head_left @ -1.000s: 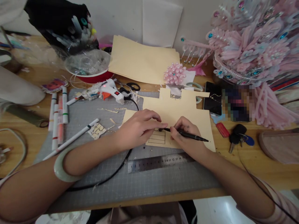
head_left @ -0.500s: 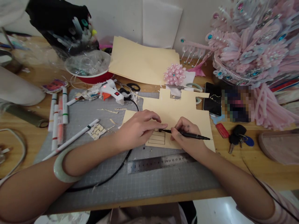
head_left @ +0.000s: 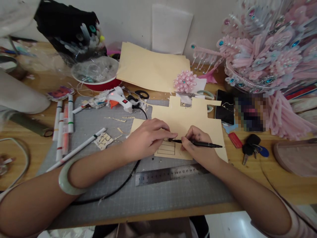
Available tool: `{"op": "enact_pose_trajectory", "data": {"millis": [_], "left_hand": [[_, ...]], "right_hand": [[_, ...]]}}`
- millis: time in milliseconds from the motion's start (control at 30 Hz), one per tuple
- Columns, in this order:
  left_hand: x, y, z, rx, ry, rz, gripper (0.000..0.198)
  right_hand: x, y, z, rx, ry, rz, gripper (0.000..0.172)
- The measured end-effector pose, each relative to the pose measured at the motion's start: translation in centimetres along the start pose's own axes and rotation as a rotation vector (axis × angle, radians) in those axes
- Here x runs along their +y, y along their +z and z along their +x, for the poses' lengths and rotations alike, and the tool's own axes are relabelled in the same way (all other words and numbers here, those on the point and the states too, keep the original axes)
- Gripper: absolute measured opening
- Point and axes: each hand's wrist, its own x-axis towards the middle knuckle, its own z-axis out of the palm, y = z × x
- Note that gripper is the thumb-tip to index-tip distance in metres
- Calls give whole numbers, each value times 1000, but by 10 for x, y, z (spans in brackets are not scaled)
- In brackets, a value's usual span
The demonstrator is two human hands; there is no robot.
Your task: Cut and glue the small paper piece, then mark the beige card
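A cut piece of cream card (head_left: 188, 124) with notches along its top lies on the grey cutting mat (head_left: 111, 195). My right hand (head_left: 198, 142) grips a black pen (head_left: 206, 144), its tip on the card at a small box of ruled black lines (head_left: 166, 148). My left hand (head_left: 151, 135) rests on the card just left of the tip, index finger stretched out beside the drawing, the other fingers partly spread and holding nothing. A steel ruler (head_left: 168, 175) lies below the card.
Left on the mat are a white glue gun (head_left: 121, 99) with a black cable, markers (head_left: 70, 114) and a patterned scrap (head_left: 103, 140). Behind are card sheets (head_left: 153, 67), a red-white bowl (head_left: 99, 84) and a pearl flower (head_left: 185, 81). Keys (head_left: 250, 147) and a phone (head_left: 224, 107) lie right.
The camera view has shifted slightly. Both hands stay in nearly the same place on the card, with the pen still in my right hand.
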Motion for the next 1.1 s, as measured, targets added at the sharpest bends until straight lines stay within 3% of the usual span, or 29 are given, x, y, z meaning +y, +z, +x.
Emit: {"op": "enact_pose_trajectory", "data": {"millis": [267, 500, 633, 800, 933, 1100], "left_hand": [[1, -2, 0, -7, -8, 16, 34], [1, -1, -1, -32, -13, 34, 36], [1, -2, -1, -47, -26, 63, 36], [2, -3, -1, -78, -43, 115, 36], [2, -3, 0, -61, -31, 130, 37], [1, -1, -1, -47, -34, 111, 35]], "right_hand": [[-1, -2, 4, -14, 15, 126, 18], [-21, -23, 35, -73, 151, 348, 17], [-30, -19, 56, -84, 36, 281, 20], [-24, 4, 71, -121, -146, 75, 21], [-18, 13, 71, -244, -183, 39, 19], [-15, 12, 72, -300, -222, 11, 18]]}}
